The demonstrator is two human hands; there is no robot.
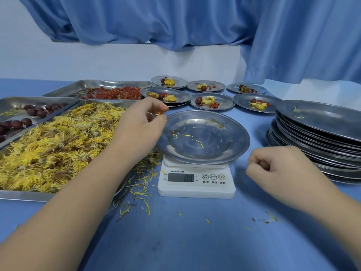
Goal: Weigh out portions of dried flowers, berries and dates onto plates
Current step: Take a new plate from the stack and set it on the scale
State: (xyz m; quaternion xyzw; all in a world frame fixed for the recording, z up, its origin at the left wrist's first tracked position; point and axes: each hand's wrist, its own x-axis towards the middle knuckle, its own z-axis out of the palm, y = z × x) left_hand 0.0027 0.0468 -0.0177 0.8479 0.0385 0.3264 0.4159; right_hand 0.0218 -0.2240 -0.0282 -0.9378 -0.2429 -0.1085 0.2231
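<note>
Wispy yellow chrysanthemum petals [159,114] are pinched by the left hand [140,122] just over the left rim of the shallow steel plate [224,151], which is set on the white scale [196,185]. The right hand [273,165] is curled into a fist, nothing visibly held, on the open blue tabletop [195,231] between the scale and the plate stack [316,145].

Wall [97,61]: plain white, behind the table.
Curtain [175,20]: blue fabric, draped across the top.
Table [195,241]: smooth blue surface.
</note>
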